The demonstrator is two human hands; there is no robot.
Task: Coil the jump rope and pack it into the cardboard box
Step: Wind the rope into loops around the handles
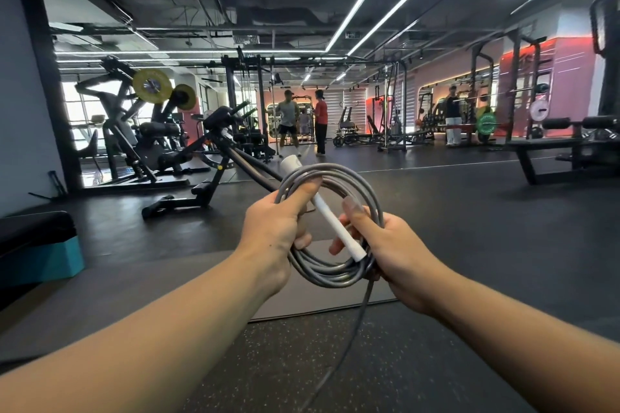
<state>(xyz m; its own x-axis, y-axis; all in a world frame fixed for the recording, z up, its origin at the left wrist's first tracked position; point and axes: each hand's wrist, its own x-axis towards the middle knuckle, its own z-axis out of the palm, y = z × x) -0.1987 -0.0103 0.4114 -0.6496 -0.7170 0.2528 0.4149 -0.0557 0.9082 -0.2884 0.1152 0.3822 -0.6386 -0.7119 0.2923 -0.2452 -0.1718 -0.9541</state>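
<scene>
Jump rope [330,228], grey cord with white handle [330,221], held in mid-air at centre frame between both hands. Cord: wound into several round loops, stacked loosely; one loose tail [360,322] hangs from the bottom of the coil toward the lower edge of the frame, so coiling is judged mostly done but not finished. Handle: lies diagonally across the coil, its upper end poking out above the loops, its lower end at the coil's bottom right; a second handle cannot be made out. Left hand [273,238]: fingers curled shut around the left side of the loops, thumb laid along the top of the bundle. Right hand [385,251]: fingers closed on the right side of the coil and the lower part of the handle, thumb raised over the strands. Cardboard box: not visible anywhere in view; packing is judged wholly outstanding, as are gathering the tail and securing the coil. Surface: dark speckled rubber floor [335,362], with a smoother grey mat [188,278] under the hands. Room: gym hall with black exposed ceiling and strip lights at upper right, weight machine with yellow plates [152,84] at left, racks along a pink wall at right, people [303,121] standing in the distance at centre.
</scene>
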